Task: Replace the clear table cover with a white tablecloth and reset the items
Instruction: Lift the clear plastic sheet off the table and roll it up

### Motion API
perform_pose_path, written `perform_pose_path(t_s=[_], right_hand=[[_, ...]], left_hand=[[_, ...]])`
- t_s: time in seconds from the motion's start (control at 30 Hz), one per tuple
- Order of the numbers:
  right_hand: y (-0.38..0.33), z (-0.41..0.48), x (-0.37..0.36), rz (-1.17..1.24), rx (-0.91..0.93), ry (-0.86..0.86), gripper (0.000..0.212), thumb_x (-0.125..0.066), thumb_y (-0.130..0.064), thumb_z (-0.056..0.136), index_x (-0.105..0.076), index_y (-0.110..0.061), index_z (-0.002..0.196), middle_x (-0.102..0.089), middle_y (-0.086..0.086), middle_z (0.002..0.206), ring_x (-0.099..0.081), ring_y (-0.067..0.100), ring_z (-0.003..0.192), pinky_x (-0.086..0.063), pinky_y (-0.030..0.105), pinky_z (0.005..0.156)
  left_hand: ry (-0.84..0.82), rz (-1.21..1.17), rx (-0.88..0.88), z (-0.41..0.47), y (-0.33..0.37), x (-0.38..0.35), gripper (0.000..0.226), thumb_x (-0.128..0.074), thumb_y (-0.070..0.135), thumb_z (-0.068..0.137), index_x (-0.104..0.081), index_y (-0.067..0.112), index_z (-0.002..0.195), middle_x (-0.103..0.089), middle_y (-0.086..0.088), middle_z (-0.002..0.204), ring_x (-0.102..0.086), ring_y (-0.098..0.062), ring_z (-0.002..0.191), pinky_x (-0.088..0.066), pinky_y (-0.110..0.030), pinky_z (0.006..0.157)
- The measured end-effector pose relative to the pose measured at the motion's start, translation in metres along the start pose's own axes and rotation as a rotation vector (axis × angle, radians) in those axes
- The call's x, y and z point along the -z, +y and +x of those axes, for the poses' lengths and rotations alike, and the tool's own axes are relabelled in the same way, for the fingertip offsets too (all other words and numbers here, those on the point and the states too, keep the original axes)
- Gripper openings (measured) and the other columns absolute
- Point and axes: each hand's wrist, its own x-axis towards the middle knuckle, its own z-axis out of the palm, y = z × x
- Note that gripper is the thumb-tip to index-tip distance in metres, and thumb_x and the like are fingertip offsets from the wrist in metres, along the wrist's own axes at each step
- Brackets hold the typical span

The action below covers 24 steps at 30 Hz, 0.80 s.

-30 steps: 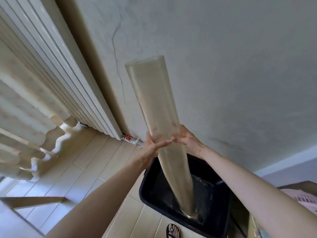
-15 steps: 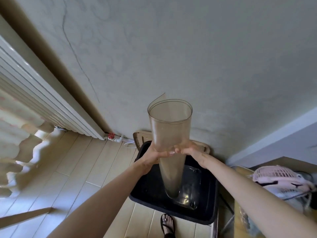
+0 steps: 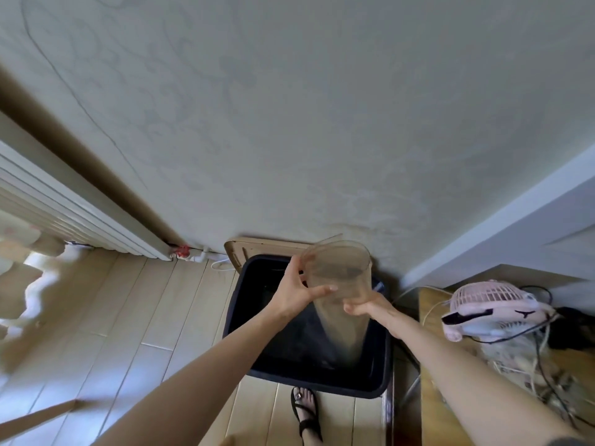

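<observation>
One radiator (image 3: 64, 201) slants across the left edge, above pale floor (image 3: 128, 317) planks. At lower centre, the left hand (image 3: 294, 294) wraps thumb and fingers round the left side of the rolled cover (image 3: 338, 272), near its open top rim. This clear roll stands upright, its lower end inside the black bin (image 3: 322, 383) by the wall (image 3: 322, 123). The right hand (image 3: 365, 307) grips the roll's right side, fingers curled on it. A sandalled foot (image 3: 306, 410) shows below the bin. Far right, a pink fan (image 3: 489, 300) lies on a table (image 3: 431, 365).
</observation>
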Motion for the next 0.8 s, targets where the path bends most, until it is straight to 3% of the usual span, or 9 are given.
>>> perform_pose_path(t_s=[0.1,0.27,0.4,0.5,0.6,0.7,0.8], right_hand=[[0.014,0.004,-0.003,-0.088,-0.012,-0.019,0.071,-0.081,-0.027,0.071,-0.052,-0.018,0.134,-0.054,-0.001,0.135,-0.044,0.02,0.129,-0.032,0.036,0.11],[-0.013,-0.001,-0.015,-0.042,0.197,0.034,0.088,-0.083,-0.013,0.067,-0.035,-0.022,0.141,-0.044,-0.003,0.138,-0.038,0.02,0.132,-0.032,0.041,0.111],[-0.064,0.005,-0.037,-0.041,0.378,0.091,0.095,-0.085,-0.018,0.064,-0.032,-0.03,0.142,-0.039,-0.004,0.145,-0.035,0.018,0.134,-0.033,0.046,0.111],[-0.099,0.013,-0.064,-0.211,0.518,0.092,0.088,-0.083,-0.025,0.068,-0.033,-0.035,0.14,-0.036,-0.01,0.146,-0.032,0.009,0.132,-0.033,0.039,0.11],[-0.121,0.026,-0.091,-0.431,0.567,0.14,0.068,-0.073,-0.028,0.079,-0.04,-0.033,0.138,-0.039,-0.008,0.144,-0.035,0.013,0.134,-0.034,0.036,0.109],[-0.133,0.038,-0.119,-0.623,0.564,0.131,0.055,-0.063,-0.027,0.087,-0.042,-0.034,0.138,-0.04,-0.005,0.146,-0.036,0.017,0.136,-0.034,0.039,0.11],[-0.138,0.044,-0.145,-0.744,0.506,0.128,0.052,-0.059,-0.026,0.088,-0.044,-0.029,0.137,-0.044,-0.003,0.144,-0.042,0.02,0.132,-0.039,0.039,0.105]], left_hand=[[-0.02,0.154,-0.028,0.005,-0.002,-0.005,0.078,-0.085,0.03,0.066,-0.04,0.021,0.129,-0.053,0.007,0.123,-0.051,-0.01,0.117,-0.045,-0.031,0.099],[-0.005,0.197,0.016,0.019,-0.001,0.007,0.075,-0.081,0.029,0.071,-0.039,0.019,0.133,-0.052,0.003,0.128,-0.05,-0.015,0.121,-0.043,-0.032,0.102],[0.065,0.326,0.134,0.032,0.003,0.034,0.083,-0.075,0.026,0.075,-0.03,0.014,0.144,-0.032,-0.01,0.141,-0.035,-0.028,0.131,-0.033,-0.039,0.11],[0.074,0.224,0.196,0.029,-0.003,0.06,0.09,-0.074,0.025,0.067,-0.029,0.013,0.144,-0.035,-0.009,0.139,-0.036,-0.027,0.131,-0.035,-0.041,0.108],[0.098,0.14,0.202,0.024,-0.012,0.086,0.086,-0.063,0.031,0.057,-0.041,0.011,0.137,-0.041,-0.002,0.133,-0.043,-0.02,0.123,-0.041,-0.032,0.099],[0.082,0.14,0.228,0.02,-0.022,0.107,0.081,-0.064,0.032,0.067,-0.039,0.012,0.142,-0.027,-0.007,0.148,-0.034,-0.025,0.134,-0.035,-0.034,0.106],[0.049,0.059,0.251,0.012,-0.035,0.122,0.066,-0.065,0.025,0.082,-0.039,0.009,0.141,-0.038,-0.006,0.145,-0.037,-0.022,0.134,-0.032,-0.029,0.107]])
